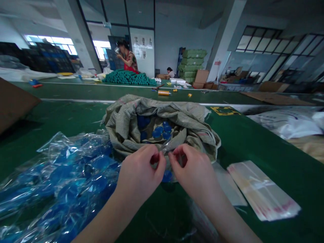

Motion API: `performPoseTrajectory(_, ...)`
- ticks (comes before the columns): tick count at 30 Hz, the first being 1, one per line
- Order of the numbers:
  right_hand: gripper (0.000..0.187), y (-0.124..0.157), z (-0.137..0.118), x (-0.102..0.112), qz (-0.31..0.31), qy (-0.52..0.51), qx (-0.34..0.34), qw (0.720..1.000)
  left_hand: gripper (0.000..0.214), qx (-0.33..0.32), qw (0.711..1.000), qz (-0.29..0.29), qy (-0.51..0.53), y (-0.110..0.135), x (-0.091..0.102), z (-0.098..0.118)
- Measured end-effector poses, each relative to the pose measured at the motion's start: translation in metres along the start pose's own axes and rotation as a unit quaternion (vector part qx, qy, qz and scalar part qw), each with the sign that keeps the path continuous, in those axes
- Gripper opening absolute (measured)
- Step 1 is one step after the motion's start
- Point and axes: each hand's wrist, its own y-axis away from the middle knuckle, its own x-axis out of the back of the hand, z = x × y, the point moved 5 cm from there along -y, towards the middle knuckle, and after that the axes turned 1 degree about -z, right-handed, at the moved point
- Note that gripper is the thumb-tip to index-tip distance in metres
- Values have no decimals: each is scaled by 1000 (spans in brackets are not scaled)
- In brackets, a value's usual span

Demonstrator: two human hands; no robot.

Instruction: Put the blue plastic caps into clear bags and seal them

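Note:
My left hand (143, 165) and my right hand (191, 165) pinch the upper edge of a small clear plastic bag (165, 147) between thumbs and fingertips. Below the fingers a round blue piece (167, 176) shows, seemingly inside that bag. Just beyond my hands lies a grey-green woven sack (121, 126) with its rim rolled down, holding loose blue pieces (158, 131). Left of my forearm spreads a heap of blue pieces in clear bags (76, 175). A banded stack of flat clear bags (263, 190) rests to the right of my right arm.
Everything lies on a green table (286, 162). Cardboard (12, 104) juts in at left; white sacks (288, 123) lie at right. Behind are an orange roll (164, 92) and a green pile (126, 77). One person (129, 59) stands there; another (171, 73) is farther back.

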Motion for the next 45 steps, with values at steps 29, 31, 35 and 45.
performPoseTrajectory(29,11,-1,-2,7,-32,-58,-11,998,34,75,992,-104,-10,-1,4,-6)
performPoseTrajectory(31,12,3,-7,13,-24,-67,0,997,37,68,993,-96,-22,1,8,-3)
performPoseTrajectory(35,12,6,-8,14,-6,-6,28,1000,26,66,991,-60,-102,4,10,-1)
performPoseTrajectory(45,8,-2,0,-14,-49,160,116,979,22,-17,984,-97,-151,5,-19,7)
